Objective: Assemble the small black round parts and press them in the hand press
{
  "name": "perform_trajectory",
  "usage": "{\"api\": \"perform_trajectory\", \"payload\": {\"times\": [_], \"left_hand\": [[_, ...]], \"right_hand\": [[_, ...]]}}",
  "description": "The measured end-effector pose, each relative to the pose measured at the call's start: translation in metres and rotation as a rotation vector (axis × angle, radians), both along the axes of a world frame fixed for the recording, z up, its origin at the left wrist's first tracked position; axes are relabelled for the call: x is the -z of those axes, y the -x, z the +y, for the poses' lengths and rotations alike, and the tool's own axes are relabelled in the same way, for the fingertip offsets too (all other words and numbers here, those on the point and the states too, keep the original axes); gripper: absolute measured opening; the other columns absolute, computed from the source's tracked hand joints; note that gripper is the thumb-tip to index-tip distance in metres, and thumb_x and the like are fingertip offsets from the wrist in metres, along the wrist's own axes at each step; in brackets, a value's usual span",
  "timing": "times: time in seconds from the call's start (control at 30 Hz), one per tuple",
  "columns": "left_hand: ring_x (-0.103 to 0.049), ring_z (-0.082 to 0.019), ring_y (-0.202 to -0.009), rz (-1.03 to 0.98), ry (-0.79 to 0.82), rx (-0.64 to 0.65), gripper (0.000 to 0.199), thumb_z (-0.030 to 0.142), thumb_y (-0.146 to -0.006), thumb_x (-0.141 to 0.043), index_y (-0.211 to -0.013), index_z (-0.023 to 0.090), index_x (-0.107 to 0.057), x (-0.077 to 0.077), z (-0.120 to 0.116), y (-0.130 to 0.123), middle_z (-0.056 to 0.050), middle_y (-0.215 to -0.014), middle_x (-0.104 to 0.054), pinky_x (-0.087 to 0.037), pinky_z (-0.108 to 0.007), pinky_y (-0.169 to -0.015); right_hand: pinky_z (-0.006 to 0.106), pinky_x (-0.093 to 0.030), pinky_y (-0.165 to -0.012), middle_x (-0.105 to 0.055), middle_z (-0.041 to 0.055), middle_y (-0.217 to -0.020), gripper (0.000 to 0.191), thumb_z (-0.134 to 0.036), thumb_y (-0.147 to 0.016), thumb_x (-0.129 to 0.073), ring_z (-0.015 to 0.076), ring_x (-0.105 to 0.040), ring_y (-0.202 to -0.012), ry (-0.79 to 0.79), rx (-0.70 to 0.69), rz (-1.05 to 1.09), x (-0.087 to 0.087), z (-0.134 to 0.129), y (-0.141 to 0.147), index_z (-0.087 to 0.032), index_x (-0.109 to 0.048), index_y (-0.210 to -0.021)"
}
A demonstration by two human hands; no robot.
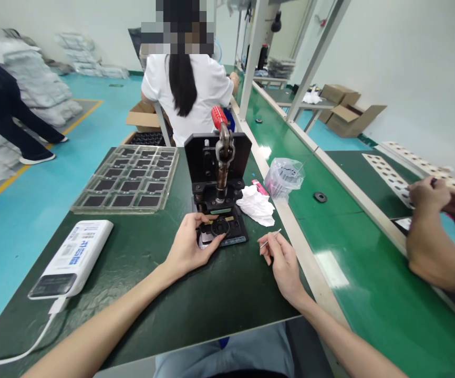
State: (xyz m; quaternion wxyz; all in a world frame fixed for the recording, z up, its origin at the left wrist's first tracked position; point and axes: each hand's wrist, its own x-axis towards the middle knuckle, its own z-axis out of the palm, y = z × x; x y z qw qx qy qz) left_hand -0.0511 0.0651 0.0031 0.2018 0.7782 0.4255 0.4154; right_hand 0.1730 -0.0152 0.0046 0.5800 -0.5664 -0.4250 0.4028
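Observation:
A black toggle clamp fixture (pixel 218 157) with a red-tipped lever stands on the dark green table. On its base lies a round black part (pixel 220 226). My left hand (pixel 190 239) is curved about this part, index finger at its far side and thumb at its near side, holding it at the fixture. To the right of the base, my right hand (pixel 282 260) pinches a thin metal rod (pixel 270 239), apart from the fixture. A crumpled white tissue (pixel 256 203) lies between the fixture and that hand.
Left of the fixture sit a clear compartment tray (pixel 128 178) with dark pieces and a white power bank (pixel 73 257) with a cable. A green conveyor (pixel 353 236) carries a plastic bag of thin rods (pixel 285 178) and a black ring (pixel 320 197). Co-workers are ahead and right.

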Motion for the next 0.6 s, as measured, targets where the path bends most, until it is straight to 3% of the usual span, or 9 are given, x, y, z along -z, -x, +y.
{"api": "perform_trajectory", "payload": {"times": [0.13, 0.27, 0.33, 0.4, 0.5, 0.6], "left_hand": [[-0.066, -0.024, -0.101, -0.008, -0.031, 0.005, 0.039, 0.035, -0.088, -0.075, -0.11, 0.022, -0.046, 0.002, -0.001, 0.0, -0.008, -0.112, -0.069, -0.056, -0.038, -0.085], [-0.059, -0.025, -0.1, 0.037, -0.121, -0.053, 0.048, 0.034, -0.078, -0.084, -0.107, 0.023, -0.048, 0.001, 0.001, 0.001, -0.005, -0.104, -0.064, -0.053, -0.037, -0.081], [-0.055, -0.025, -0.099, 0.081, -0.158, -0.101, 0.059, 0.037, -0.07, -0.091, -0.105, 0.022, -0.046, 0.003, 0.002, 0.002, -0.005, -0.101, -0.058, -0.052, -0.038, -0.08], [-0.051, -0.025, -0.096, 0.108, -0.164, -0.154, 0.07, 0.043, -0.062, -0.095, -0.103, 0.022, -0.043, 0.006, 0.004, 0.001, -0.004, -0.099, -0.051, -0.051, -0.038, -0.078], [-0.048, -0.023, -0.091, 0.11, -0.143, -0.211, 0.078, 0.051, -0.057, -0.096, -0.101, 0.022, -0.038, 0.012, 0.008, 0.001, -0.003, -0.099, -0.043, -0.05, -0.037, -0.076], [-0.046, -0.022, -0.09, 0.088, -0.099, -0.22, 0.081, 0.056, -0.056, -0.095, -0.098, 0.023, -0.035, 0.017, 0.011, 0.0, -0.001, -0.098, -0.038, -0.049, -0.038, -0.076]], "right_hand": [[0.027, -0.045, -0.059, -0.06, 0.0015, -0.072, 0.041, -0.054, -0.101, -0.055, 0.0133, -0.054, -0.062, -0.058, 0.021, -0.117, 0.002, -0.002, -0.003, -0.018, -0.068, -0.086], [0.035, -0.054, -0.086, -0.07, 0.0085, -0.1, 0.032, -0.04, -0.106, -0.048, 0.0208, -0.066, -0.095, -0.281, 0.035, -0.294, -0.018, 0.002, -0.008, -0.018, -0.069, -0.095], [0.037, -0.053, -0.088, -0.069, 0.0075, -0.1, 0.028, -0.034, -0.107, -0.046, 0.021, -0.066, -0.097, -0.388, 0.041, -0.379, -0.038, 0.01, -0.012, -0.02, -0.07, -0.106], [0.035, -0.052, -0.079, -0.064, 0.0041, -0.089, 0.026, -0.029, -0.106, -0.045, 0.019, -0.063, -0.085, -0.475, 0.043, -0.444, -0.064, 0.026, -0.015, -0.021, -0.07, -0.112], [0.031, -0.043, -0.063, -0.053, 0.0002, -0.071, 0.031, -0.025, -0.103, -0.044, 0.0153, -0.051, -0.065, -0.595, 0.022, -0.447, -0.109, 0.066, -0.013, -0.019, -0.074, -0.096], [0.029, -0.039, -0.059, -0.041, -0.0033, -0.061, 0.036, -0.035, -0.104, -0.048, 0.0122, -0.041, -0.056, -0.665, -0.046, -0.445, -0.151, 0.12, -0.003, -0.017, -0.073, -0.087]]}}
